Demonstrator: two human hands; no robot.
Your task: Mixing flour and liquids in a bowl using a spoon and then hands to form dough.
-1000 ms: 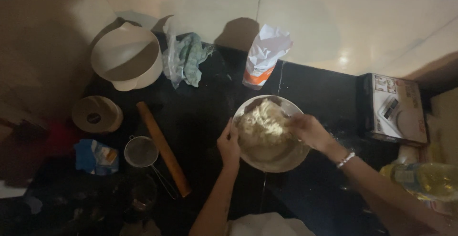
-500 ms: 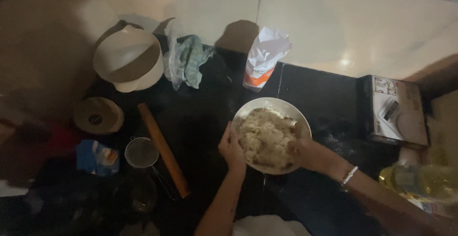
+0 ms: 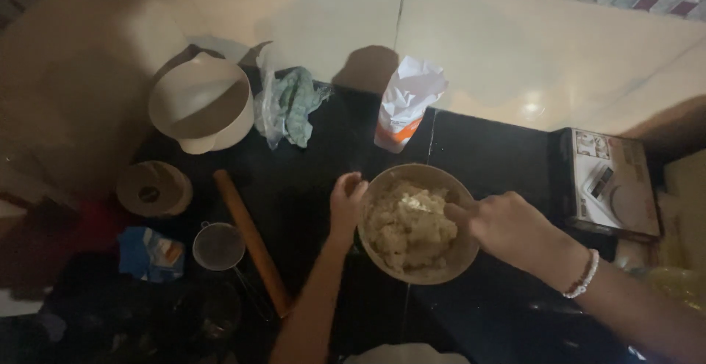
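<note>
Left hand: your left hand (image 3: 346, 204) grips the near-left rim of the metal bowl (image 3: 450, 265), fingers curled shut on the rim, likely to stop it sliding.
Right hand: your right hand (image 3: 504, 224) reaches over the bowl's right rim, fingers bunched together and tips pressed into the dough (image 3: 408, 226); beaded bracelet (image 3: 582, 276) on that wrist.
Dough: pale, shaggy lump filling the bowl, which sits about mid-worktop, toward the front edge.
Worktop: dark stone worktop (image 3: 485, 154), dimly lit.
Back edge: flour bag (image 3: 404, 103) standing open just behind the bowl, within reach; crumpled green cloth (image 3: 294, 103) and a white bowl (image 3: 200, 106) further left.
Left of bowl: wooden rolling pin (image 3: 251, 243) lying diagonally, a small sieve (image 3: 218, 246) touching or just beside it, hard to tell in this light; a blue packet (image 3: 151, 254) beyond.
Right edge: printed carton (image 3: 607, 184), well apart from your hands.
</note>
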